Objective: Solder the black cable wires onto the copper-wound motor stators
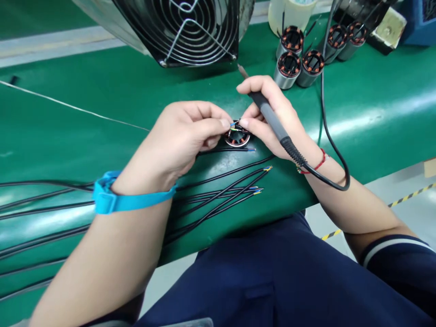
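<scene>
My left hand (192, 129) is closed, thumb and index finger pinching the thin coloured wires (234, 125) of a cable over a motor stator (237, 140). The stator, ring-shaped with copper windings, sits on the green bench mat between my hands. A soldering iron (269, 113) rests in my right hand (277, 118), under the raised index finger, its tip pointing up and away. The right thumb and another finger close together at the stator's edge by the wires; exactly what they pinch is too small to make out. A blue wrist strap (136, 200) circles my left wrist.
Several black cables (218, 200) with stripped coloured ends lie near the bench's front edge. A fan (190, 32) stands at the back. Several stators (288, 68) are grouped at the back right, beside a pale container (289, 16). The iron's cord (323, 100) loops over my right wrist.
</scene>
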Tool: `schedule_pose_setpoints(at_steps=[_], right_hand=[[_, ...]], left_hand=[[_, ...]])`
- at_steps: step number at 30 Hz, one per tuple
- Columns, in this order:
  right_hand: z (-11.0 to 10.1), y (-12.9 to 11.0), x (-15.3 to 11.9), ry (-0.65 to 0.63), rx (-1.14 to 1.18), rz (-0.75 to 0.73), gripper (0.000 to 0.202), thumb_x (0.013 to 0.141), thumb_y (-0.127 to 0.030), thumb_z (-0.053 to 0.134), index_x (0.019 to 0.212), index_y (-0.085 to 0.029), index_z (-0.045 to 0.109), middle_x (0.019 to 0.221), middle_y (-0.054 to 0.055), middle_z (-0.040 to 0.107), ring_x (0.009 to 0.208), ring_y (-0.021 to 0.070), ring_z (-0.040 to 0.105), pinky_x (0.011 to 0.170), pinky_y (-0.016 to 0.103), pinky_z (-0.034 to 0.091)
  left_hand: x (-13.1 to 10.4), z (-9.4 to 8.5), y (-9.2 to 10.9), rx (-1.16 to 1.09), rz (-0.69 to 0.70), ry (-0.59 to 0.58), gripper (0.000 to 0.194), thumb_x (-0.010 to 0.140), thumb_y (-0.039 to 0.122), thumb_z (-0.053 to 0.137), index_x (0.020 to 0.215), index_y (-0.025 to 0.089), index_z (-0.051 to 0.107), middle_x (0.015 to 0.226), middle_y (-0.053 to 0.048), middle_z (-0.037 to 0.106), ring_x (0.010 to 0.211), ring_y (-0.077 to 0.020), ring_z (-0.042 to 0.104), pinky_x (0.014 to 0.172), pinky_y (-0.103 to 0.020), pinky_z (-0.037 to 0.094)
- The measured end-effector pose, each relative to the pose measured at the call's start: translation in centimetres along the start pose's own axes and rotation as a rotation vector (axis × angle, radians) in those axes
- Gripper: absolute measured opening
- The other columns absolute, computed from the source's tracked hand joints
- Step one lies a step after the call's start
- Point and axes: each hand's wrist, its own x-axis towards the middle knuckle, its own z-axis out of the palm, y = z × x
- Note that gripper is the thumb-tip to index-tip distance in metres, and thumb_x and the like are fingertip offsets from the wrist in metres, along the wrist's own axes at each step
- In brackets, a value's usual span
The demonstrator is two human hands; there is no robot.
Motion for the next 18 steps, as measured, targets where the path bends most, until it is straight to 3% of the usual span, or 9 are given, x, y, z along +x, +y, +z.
schedule_pose_setpoints(at_steps=[6, 13, 18], right_hand=[[-0.5, -0.7, -0.3, -0.077, -0.015, -0.061, 0.042, 0.084, 0.002, 0.054, 0.120, -0.020, 0.047, 0.079, -0.010, 0.054, 0.070, 0.0052, 0.057, 0.071, 0.016, 0.050], [-0.2, -1.5, -0.5, -0.132, -0.104, -0.209, 0.035, 0.091, -0.007, 0.053, 0.124, -0.016, 0.052, 0.102, -0.006, 0.058, 0.081, 0.0033, 0.058, 0.081, 0.019, 0.049], [0.4, -1.3, -0.7, -0.093, -0.092, -0.169, 0.039, 0.092, -0.011, 0.056, 0.131, -0.014, 0.051, 0.096, -0.005, 0.058, 0.082, 0.0054, 0.062, 0.082, 0.021, 0.051]], left_hand=[[-0.1, 0.0, 0.1, -0.015, 0.000, -0.012, 0.006, 0.054, 0.017, 0.070, 0.058, 0.015, 0.066, 0.043, 0.005, 0.047, 0.039, -0.0043, 0.037, 0.039, -0.020, 0.022], [-0.2, -0.7, -0.5, -0.028, 0.120, -0.020, 0.009, 0.059, 0.014, 0.074, 0.062, 0.017, 0.066, 0.050, 0.004, 0.053, 0.041, -0.0049, 0.038, 0.040, -0.021, 0.024], [-0.2, -0.9, -0.9, -0.042, 0.152, -0.061, 0.012, 0.062, 0.015, 0.077, 0.065, 0.016, 0.065, 0.050, 0.005, 0.054, 0.041, -0.0054, 0.040, 0.040, -0.020, 0.026]])
